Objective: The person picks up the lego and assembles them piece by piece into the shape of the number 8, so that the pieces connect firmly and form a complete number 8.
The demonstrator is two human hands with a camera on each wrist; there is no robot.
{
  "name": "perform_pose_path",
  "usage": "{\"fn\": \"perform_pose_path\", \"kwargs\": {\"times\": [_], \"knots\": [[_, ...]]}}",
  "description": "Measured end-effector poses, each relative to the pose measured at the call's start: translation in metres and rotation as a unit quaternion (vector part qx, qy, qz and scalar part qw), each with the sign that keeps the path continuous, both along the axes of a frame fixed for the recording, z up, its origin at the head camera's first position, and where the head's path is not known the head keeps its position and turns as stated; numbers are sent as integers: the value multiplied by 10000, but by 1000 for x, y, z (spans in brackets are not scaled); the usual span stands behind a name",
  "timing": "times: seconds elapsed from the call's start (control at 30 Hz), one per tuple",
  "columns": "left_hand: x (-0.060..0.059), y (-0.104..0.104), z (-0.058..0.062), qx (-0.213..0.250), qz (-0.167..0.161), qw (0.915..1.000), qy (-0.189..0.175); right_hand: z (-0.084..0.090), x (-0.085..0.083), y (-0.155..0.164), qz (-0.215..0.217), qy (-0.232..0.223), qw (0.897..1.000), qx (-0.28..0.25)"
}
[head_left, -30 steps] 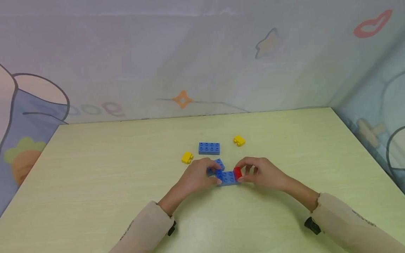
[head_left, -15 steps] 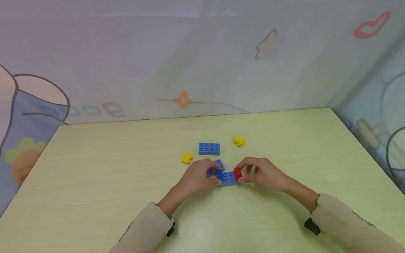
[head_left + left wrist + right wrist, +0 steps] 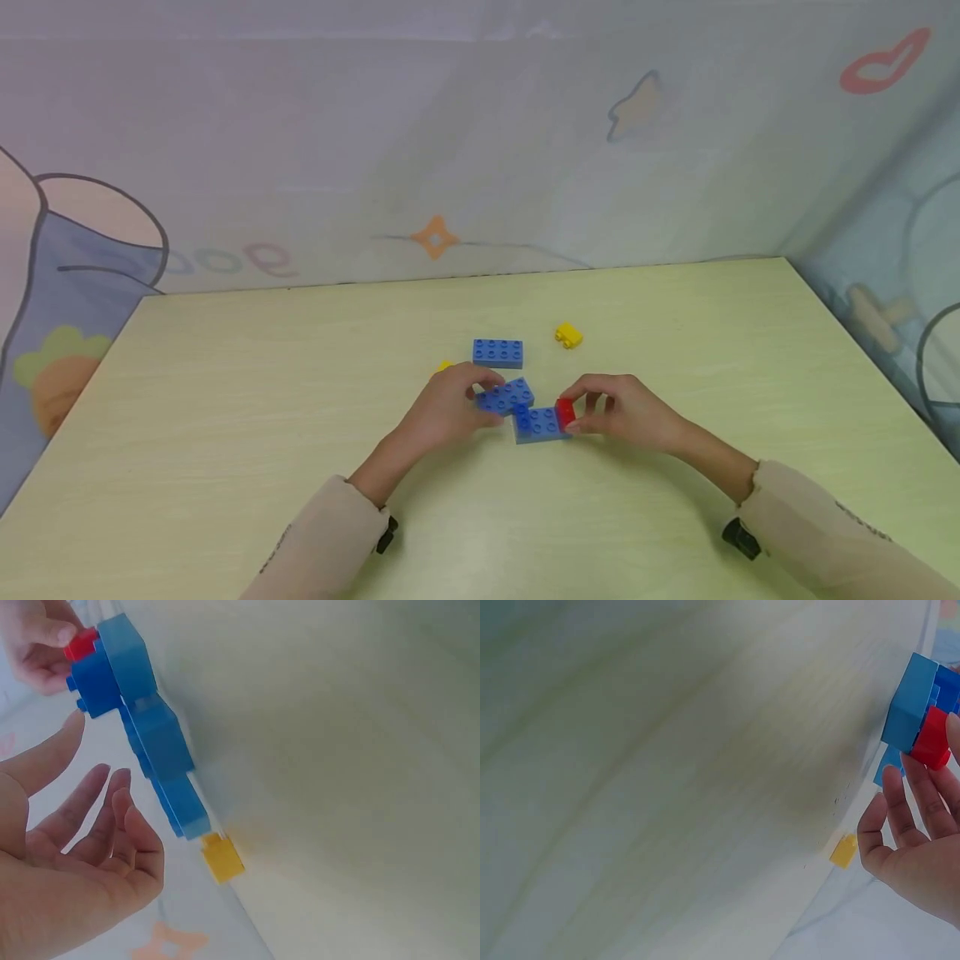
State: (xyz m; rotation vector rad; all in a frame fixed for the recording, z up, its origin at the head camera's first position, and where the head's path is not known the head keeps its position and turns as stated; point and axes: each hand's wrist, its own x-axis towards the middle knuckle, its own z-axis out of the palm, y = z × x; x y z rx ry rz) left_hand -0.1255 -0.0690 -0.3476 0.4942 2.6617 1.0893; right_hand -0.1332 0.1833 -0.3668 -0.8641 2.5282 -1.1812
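My right hand (image 3: 628, 410) pinches a small red brick (image 3: 565, 414) between thumb and fingers. That red brick sits on the right end of a light blue building brick (image 3: 544, 425). A small dark blue brick (image 3: 522, 420) is on the same brick's left end, its studs showing in the left wrist view. Just to the left, my left hand (image 3: 448, 408) has thumb and fingers apart around a second light blue brick (image 3: 510, 396), which lies askew. The left wrist view shows a gap between those fingers and the bricks.
Farther back on the table (image 3: 225, 400) lies another light blue brick (image 3: 498, 353). A yellow brick (image 3: 568, 336) lies to its right. A second yellow brick (image 3: 445, 365) is mostly hidden behind my left hand. A printed cloth (image 3: 315, 150) hangs behind the table.
My left hand has let go of the dark blue brick and moved left, uncovering the second light blue brick and covering most of the left yellow one. My right hand stays on the red brick.
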Motion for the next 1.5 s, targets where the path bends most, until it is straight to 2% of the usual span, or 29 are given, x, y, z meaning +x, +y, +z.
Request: {"fn": "perform_pose_path", "kwargs": {"times": [0.07, 0.17, 0.47, 1.27, 1.5], "knots": [[-1, -3, -1, 11, 157, 9999, -60, 0, 0, 0, -3, -5, 10000, -3], [-1, -6, -3, -7, 222, 9997, -72, 1, 1, 0, -6, -10, 10000, -10], [-4, -9, -7, -195, 233, 9995, 29, 1, 1, 0, -13, -45, 10000, 15], [-10, -6, -11, -629, 231, 9974, -282, -1, 1, 0, -51, 7, 10000, -7], [-10, -5, -11, -726, 204, 9969, -226, 0, 2, 0, -73, -7, 10000, 25]]}}
